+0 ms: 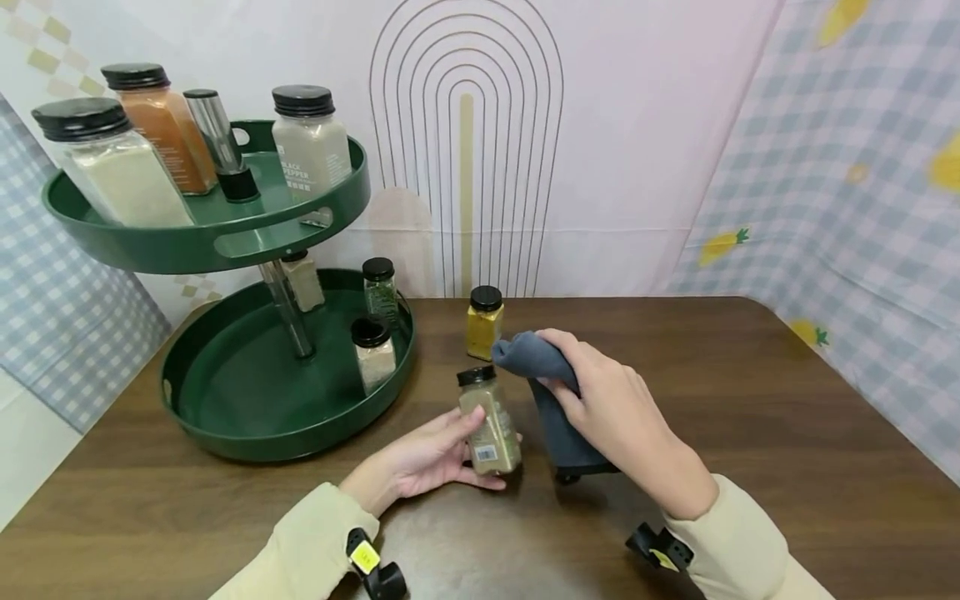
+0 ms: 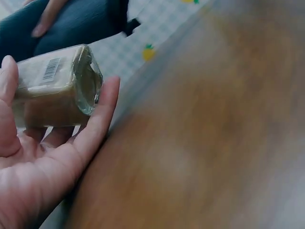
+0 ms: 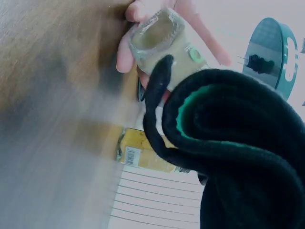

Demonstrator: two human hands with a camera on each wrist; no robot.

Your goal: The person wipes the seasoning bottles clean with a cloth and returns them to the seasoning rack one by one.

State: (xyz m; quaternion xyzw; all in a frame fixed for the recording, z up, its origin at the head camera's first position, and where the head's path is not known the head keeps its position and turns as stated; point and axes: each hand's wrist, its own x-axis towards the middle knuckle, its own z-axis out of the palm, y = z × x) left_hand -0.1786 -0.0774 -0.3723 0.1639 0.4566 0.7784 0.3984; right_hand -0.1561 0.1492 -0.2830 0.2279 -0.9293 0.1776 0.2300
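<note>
My left hand grips a square glass spice jar with a black lid and a barcode label, tilted just over the table. In the left wrist view the jar's glass base faces out past the fingers. My right hand holds a folded dark blue-grey cloth close to the right of the jar. The cloth's folds fill much of the right wrist view and hide the right fingers there. Behind the held jar stands a jar of yellow spice, upright on the table.
A green two-tier round rack stands at the left. Its upper tier bears several large jars and a silver cylinder; small black-lidded jars stand in the lower tier. The wooden table meets a patterned backdrop.
</note>
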